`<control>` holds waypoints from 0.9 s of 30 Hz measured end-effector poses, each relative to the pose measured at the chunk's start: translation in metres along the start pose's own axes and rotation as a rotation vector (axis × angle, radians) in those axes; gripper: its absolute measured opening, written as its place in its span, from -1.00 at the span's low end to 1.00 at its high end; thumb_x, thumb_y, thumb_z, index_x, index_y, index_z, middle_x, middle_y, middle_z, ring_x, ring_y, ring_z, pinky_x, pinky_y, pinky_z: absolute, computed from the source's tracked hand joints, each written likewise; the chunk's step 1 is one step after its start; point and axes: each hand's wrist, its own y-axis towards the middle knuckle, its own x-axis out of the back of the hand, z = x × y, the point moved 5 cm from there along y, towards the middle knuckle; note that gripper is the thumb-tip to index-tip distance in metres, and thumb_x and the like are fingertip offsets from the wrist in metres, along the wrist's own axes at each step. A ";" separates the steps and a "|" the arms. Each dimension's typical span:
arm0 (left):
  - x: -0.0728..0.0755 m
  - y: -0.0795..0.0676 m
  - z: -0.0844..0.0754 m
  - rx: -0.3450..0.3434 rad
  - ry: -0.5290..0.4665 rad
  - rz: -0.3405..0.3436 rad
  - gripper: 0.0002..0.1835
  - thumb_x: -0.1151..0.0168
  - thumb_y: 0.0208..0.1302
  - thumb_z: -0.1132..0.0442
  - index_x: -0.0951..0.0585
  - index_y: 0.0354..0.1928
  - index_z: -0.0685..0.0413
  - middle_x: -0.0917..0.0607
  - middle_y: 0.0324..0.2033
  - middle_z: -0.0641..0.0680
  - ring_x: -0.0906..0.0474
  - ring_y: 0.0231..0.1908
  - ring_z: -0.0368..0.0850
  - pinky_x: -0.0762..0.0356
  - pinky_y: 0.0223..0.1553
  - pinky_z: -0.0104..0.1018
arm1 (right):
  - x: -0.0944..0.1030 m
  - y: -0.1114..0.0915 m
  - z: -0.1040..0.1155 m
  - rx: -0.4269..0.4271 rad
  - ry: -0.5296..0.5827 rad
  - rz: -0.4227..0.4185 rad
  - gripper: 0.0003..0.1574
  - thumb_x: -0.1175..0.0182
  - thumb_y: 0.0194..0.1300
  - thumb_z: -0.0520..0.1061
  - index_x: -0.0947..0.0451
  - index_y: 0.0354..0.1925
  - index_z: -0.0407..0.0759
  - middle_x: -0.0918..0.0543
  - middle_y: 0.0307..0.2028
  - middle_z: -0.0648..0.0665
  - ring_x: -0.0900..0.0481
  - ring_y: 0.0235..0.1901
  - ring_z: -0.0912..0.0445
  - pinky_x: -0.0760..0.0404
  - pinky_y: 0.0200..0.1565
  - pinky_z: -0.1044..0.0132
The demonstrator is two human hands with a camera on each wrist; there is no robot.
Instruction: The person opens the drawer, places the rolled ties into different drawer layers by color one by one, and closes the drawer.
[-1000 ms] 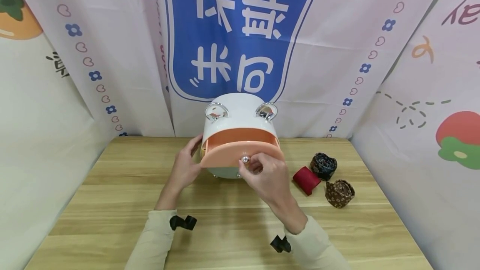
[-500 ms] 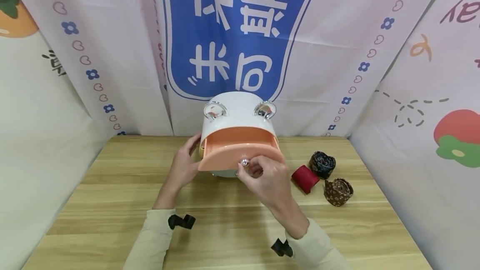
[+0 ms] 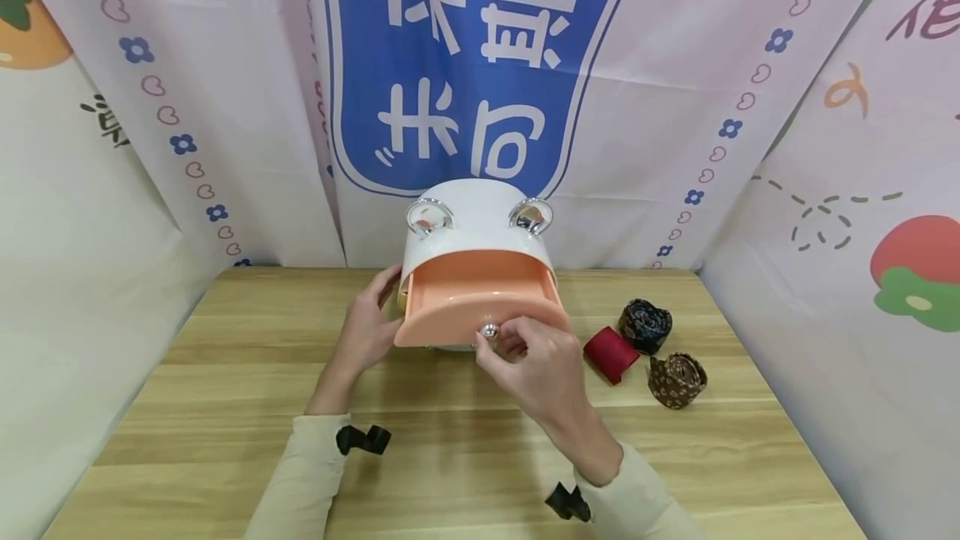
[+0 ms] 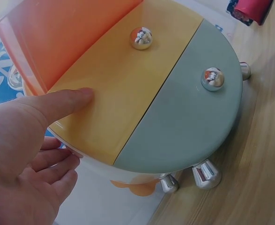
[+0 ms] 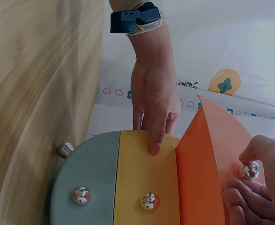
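Observation:
A small rounded drawer cabinet (image 3: 480, 211) with a white shell and silver ring ears stands at the table's back. Its orange top drawer (image 3: 442, 322) is pulled out; the inside that shows looks bare. My right hand (image 3: 542, 365) pinches that drawer's round silver knob (image 3: 489, 331) between thumb and fingers. At the cabinet's left side, my left hand (image 3: 365, 330) grips the edge. In the left wrist view its thumb presses on the yellow middle drawer (image 4: 128, 89), while the other fingers lie along the side. Below it, the green bottom drawer (image 4: 182, 108) is closed.
Right of the cabinet lie three rolled neckties: a red one (image 3: 612, 354), a dark patterned one (image 3: 645, 326) and a brown patterned one (image 3: 677, 380). Printed cloth (image 3: 637, 148) hangs close behind the cabinet. The wooden table (image 3: 450, 457) extends in front.
My right hand has drawn the orange drawer farther out toward me by its knob, so more of the inside shows. The left hand keeps its place on the cabinet.

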 end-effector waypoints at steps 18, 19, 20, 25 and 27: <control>0.000 0.001 0.000 0.012 -0.011 -0.007 -0.09 -0.53 0.22 0.39 -0.29 0.57 0.27 -0.39 0.53 0.35 -0.30 0.55 0.29 -0.24 0.65 0.12 | -0.002 -0.011 0.002 0.028 -0.009 -0.003 -0.77 -0.54 0.07 -0.10 -0.66 -0.54 -0.11 -0.73 -0.61 0.05 -0.68 -0.63 0.28 -0.70 -0.55 0.49; 0.000 0.001 -0.001 0.012 -0.013 -0.008 -0.09 -0.53 0.22 0.39 -0.30 0.57 0.28 -0.39 0.52 0.36 -0.30 0.55 0.30 -0.24 0.65 0.12 | -0.003 -0.011 0.002 0.031 -0.010 -0.003 -0.77 -0.54 0.07 -0.11 -0.66 -0.54 -0.10 -0.73 -0.61 0.05 -0.68 -0.63 0.28 -0.70 -0.55 0.49; 0.000 0.001 -0.001 0.010 -0.016 -0.008 -0.10 -0.53 0.22 0.40 -0.30 0.56 0.28 -0.39 0.52 0.36 -0.30 0.55 0.30 -0.23 0.65 0.12 | -0.003 -0.012 0.002 0.034 -0.011 -0.004 -0.78 -0.53 0.07 -0.11 -0.66 -0.54 -0.10 -0.73 -0.61 0.05 -0.68 -0.62 0.28 -0.70 -0.55 0.49; 0.000 0.001 0.000 0.007 -0.031 -0.010 -0.10 -0.53 0.21 0.41 -0.31 0.56 0.28 -0.40 0.52 0.36 -0.29 0.56 0.28 -0.20 0.66 0.10 | -0.004 -0.015 0.001 0.047 -0.029 0.006 -0.77 -0.54 0.08 -0.09 -0.66 -0.54 -0.07 -0.73 -0.60 0.07 -0.67 -0.62 0.29 -0.69 -0.55 0.49; -0.001 0.001 0.000 0.007 -0.036 -0.010 -0.10 -0.53 0.21 0.42 -0.31 0.56 0.28 -0.40 0.52 0.35 -0.28 0.56 0.27 -0.20 0.67 0.09 | -0.004 -0.016 0.001 0.054 -0.037 0.015 -0.76 -0.55 0.08 -0.08 -0.66 -0.53 -0.08 -0.74 -0.60 0.06 -0.68 -0.62 0.29 -0.70 -0.54 0.49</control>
